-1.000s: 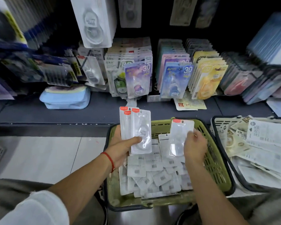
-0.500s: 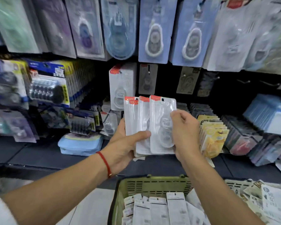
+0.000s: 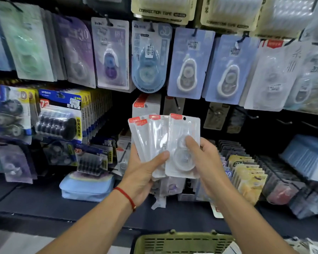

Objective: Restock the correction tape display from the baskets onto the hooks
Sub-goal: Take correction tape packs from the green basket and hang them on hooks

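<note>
Correction tape packs (image 3: 165, 143), white with red tabs, are sitting fanned between our hands. Our left hand (image 3: 141, 173) is gripping the fan from below, thumb lying across the fronts. Our right hand (image 3: 206, 162) is pinching the frontmost pack, thumb on its blister. Below our wrists the green basket (image 3: 182, 242) rim is showing. Beyond our fingers matching packs are hanging on a hook (image 3: 145, 105).
</note>
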{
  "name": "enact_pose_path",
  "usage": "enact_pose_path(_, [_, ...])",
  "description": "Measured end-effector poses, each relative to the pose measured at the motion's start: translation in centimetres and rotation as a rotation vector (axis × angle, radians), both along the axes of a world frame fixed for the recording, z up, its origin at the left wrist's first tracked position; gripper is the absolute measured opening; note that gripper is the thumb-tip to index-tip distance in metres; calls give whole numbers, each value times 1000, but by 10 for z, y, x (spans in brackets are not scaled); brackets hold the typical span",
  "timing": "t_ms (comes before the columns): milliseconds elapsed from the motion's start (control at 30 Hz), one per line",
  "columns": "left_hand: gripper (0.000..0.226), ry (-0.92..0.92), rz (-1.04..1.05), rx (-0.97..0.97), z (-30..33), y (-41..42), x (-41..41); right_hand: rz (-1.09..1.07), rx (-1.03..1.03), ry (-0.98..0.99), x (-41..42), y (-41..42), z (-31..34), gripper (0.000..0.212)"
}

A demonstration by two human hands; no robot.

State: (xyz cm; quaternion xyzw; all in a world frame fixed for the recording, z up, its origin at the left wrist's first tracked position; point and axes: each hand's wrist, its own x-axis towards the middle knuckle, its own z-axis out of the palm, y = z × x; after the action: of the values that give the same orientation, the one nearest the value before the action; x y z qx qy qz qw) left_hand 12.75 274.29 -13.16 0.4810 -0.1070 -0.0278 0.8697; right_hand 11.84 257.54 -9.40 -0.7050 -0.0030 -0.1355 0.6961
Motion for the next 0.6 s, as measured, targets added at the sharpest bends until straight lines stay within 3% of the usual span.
enact_pose_path(233, [86,-32,322,70,-2,17,19,-81,-193,-49,42,-14,25,14])
enact_pose_path(600, [73,-80,358,87,-3,22,21,-197,-272,-61,69,-2,9,20])
